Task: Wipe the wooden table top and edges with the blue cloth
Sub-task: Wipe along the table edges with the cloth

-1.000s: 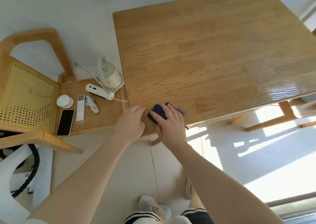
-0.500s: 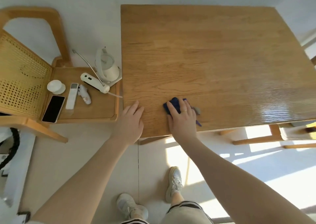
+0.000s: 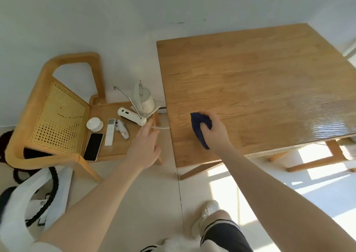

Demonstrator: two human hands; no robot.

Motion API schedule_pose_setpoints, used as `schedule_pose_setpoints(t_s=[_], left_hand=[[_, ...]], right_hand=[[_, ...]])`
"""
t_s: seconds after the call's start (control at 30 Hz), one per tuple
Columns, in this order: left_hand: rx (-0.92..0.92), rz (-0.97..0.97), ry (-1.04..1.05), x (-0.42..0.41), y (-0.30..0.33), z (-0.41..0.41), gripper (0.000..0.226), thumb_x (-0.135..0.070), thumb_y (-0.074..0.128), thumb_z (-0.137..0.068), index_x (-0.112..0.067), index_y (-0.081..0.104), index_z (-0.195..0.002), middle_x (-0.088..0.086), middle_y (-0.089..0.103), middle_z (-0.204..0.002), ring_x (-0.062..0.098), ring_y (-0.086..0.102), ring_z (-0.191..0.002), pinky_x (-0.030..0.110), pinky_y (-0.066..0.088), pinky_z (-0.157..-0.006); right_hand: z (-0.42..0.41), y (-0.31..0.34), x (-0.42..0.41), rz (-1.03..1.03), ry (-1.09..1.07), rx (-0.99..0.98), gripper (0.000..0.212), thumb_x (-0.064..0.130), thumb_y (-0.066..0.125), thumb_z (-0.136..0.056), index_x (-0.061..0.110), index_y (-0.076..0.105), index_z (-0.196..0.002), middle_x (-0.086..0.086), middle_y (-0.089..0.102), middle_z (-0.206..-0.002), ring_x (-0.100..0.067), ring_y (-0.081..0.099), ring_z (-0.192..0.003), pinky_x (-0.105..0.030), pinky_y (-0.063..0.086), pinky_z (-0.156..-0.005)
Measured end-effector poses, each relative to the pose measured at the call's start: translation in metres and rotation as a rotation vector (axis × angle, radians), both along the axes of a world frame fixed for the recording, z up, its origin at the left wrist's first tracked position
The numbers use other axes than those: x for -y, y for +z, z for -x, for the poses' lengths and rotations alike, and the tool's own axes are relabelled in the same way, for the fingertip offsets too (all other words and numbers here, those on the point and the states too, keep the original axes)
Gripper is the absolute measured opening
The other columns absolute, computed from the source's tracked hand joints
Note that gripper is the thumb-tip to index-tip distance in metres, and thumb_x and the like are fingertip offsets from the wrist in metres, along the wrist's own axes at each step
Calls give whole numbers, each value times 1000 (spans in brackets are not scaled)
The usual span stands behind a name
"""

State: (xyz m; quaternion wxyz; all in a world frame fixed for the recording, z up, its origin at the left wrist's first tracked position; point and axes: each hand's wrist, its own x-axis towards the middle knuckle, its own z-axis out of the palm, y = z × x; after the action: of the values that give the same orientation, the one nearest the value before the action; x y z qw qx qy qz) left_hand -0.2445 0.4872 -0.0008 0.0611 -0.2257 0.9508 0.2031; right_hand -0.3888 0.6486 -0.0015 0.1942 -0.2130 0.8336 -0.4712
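Head view, the only 1 supplied. The wooden table [image 3: 250,90] fills the right-centre of the frame, top surface bare apart from the cloth. The blue cloth [image 3: 199,125] lies on the table top near the table's lower-left corner, bunched and partly covered by the hand. The right hand [image 3: 213,130] is curled around the cloth, grasping it against the wood; the forearm runs down to the lower right of the frame.

The left hand [image 3: 145,146] is off the table, in the air in the gap between table and chair, fingers extended and relaxed, holding nothing.

The wooden chair [image 3: 57,117], with a cane back, stands at centre left. On its seat: a white kettle [image 3: 143,97], a white power strip [image 3: 132,116], a white remote [image 3: 110,129], a black phone [image 3: 93,147], a small white lid [image 3: 94,124] and 1 small white object whose kind cannot be told.

A white shoe [image 3: 207,213] shows at the bottom centre. Sunlight patches fall on the floor at lower right.
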Motion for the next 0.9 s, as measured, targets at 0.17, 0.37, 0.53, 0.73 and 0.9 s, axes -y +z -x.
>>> schedule_pose_setpoints(t_s=[0.17, 0.37, 0.53, 0.73, 0.9], left_hand=[[-54, -28, -67, 20, 13, 49, 50, -18, 49, -94, -19, 36, -142, 1, 0, -158, 19, 9, -145, 29, 17, -114], [-22, -101, -2, 70, 33, 83, 48, -19, 43, -95, -21, 34, -142, -3, 39, -145, 17, 46, -122, 34, 44, -96], [2, -27, -22, 140, 31, 109, 41, -21, 41, -96, -22, 42, -137, -5, 54, -131, 16, 52, -115, 36, 47, -91], [79, 135, -335, 249, 36, 193, 41, -22, 33, -99, -21, 39, -140, -6, 45, -139, 14, 50, -117, 23, 38, -89], [-34, 34, -219, 335, 23, 254, 40, -22, 38, -98, -25, 43, -137, -9, 48, -137, 13, 52, -117, 28, 39, -96]], right_hand=[[39, 21, 20, 164, -100, 226, 35, 17, 48, -94, 30, 43, -126, 12, 54, -106, -7, 53, -96, -32, 46, -83], [88, 33, 82, 355, -411, 627, 21, 21, 56, -91, 22, 49, -111, -5, 60, -113, -22, 60, -100, -42, 53, -85], [113, 41, 136, 438, -399, 703, 29, 16, 60, -88, 21, 48, -114, -2, 61, -110, -19, 60, -100, -37, 53, -81], [161, 48, 226, 192, -146, 31, 36, 11, 55, -88, 21, 45, -121, 8, 56, -109, -10, 54, -101, -26, 44, -81], [218, 1, 325, -150, 87, -562, 40, -6, 56, -79, 7, 55, -116, -11, 55, -121, -31, 52, -103, -33, 43, -79]])
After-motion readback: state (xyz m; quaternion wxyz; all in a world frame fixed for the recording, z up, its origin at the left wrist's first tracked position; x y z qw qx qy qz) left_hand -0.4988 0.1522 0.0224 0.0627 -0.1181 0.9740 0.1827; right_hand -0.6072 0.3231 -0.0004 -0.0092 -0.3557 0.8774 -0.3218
